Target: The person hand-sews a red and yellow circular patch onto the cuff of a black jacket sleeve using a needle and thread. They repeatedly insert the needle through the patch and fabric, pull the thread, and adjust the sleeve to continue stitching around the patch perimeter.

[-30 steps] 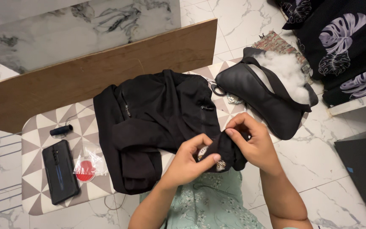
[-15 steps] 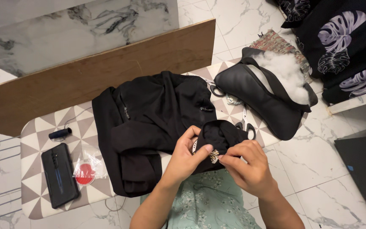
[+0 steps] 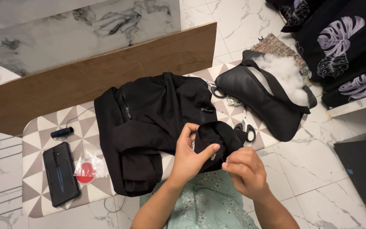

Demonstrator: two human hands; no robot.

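Our left hand point(image 3: 190, 157) has its fingers clamped on a bunched fold of the black garment point(image 3: 157, 123) at the counter point(image 3: 43, 127) edge, holding it taut while our right hand point(image 3: 244, 169) pinches fingers together just beside it; scissors point(image 3: 244, 127) lie near.

Hidden under my left hand point(image 3: 191, 157): part of the small black cloth piece point(image 3: 217, 138), with a pale patch showing only as a sliver between my thumb and fingers.

Whatever my right hand point(image 3: 244, 171) pinches at its fingertips: too small to tell.

Scissors point(image 3: 245, 127) just beyond my right hand: handles visible, blades partly covered by the black bag point(image 3: 263, 101).

Second pair of scissors point(image 3: 216, 90) beyond my left hand: mostly tucked under the black jacket point(image 3: 157, 123) and bag.

Dark leaf-print fabric point(image 3: 339, 42) far right of my right hand: cut off by the top and right edges.

My forearms: cut off at the bottom edge.
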